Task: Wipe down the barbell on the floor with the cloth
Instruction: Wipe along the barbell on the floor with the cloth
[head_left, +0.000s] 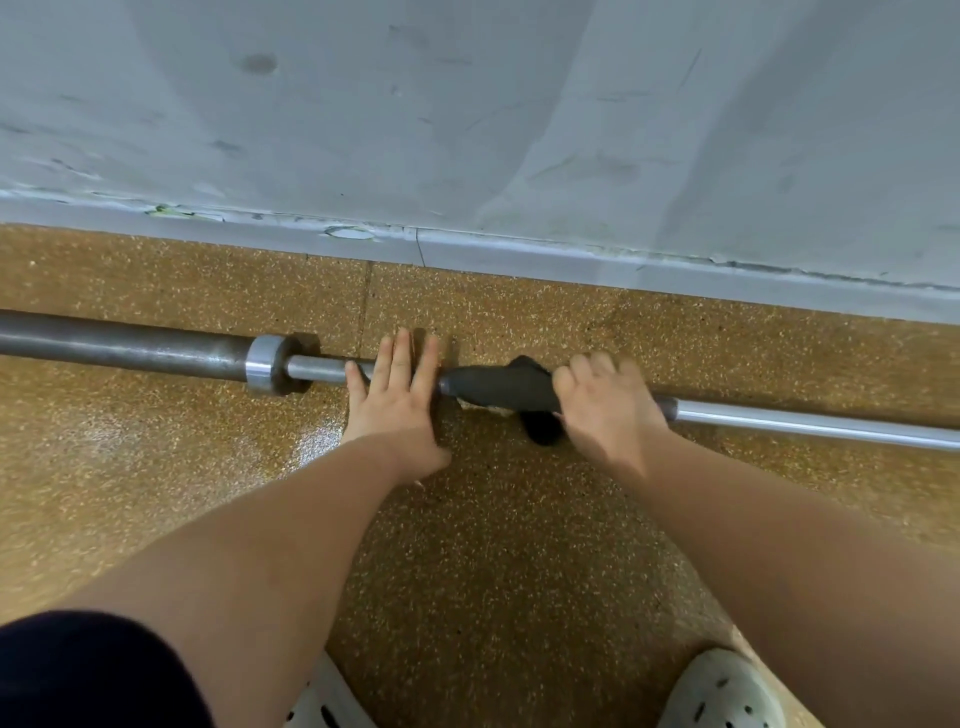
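Rolling threatens, because my right hand (608, 410) grips the cloth (504, 387) around the barbell (130, 345) while my flat left hand (397, 400), at its nine o'clock, only presses.

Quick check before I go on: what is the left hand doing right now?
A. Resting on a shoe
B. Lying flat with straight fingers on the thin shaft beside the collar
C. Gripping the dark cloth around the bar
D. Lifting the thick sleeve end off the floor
B: the left hand lies flat, fingers straight, across the barbell shaft just right of the collar, while the right hand grips the cloth wrapped round the bar.
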